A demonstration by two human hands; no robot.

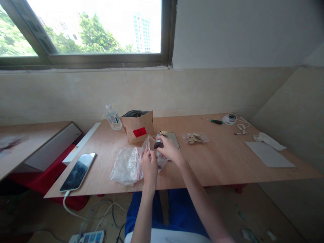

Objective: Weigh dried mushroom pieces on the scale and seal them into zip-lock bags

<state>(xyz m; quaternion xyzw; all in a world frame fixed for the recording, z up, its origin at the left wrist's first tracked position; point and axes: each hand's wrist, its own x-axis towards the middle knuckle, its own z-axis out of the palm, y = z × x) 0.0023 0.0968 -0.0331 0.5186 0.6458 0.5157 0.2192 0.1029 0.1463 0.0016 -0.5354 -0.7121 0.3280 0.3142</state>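
My left hand [150, 162] is closed on the edge of a small clear zip bag [149, 141], held up near the table's front. Close beside it, my right hand [169, 149] pinches a dark, rounded, flat piece [158, 145] at the bag's right side. I cannot tell exactly what the dark piece is. Behind my right hand lies a flat pale scale-like plate [174, 137], partly hidden, with a light tan piece [163, 133] at its far left. A bundle of clear zip bags [125, 165] with red strips lies left of my left hand.
A brown paper pouch [139, 125] stands open behind my hands, beside a water bottle [113, 118]. To the right lie a bag of tan pieces [194, 138], a screwdriver [216, 122], a white camera [230, 118] and white paper [269, 154]. A phone [78, 171] charges at left.
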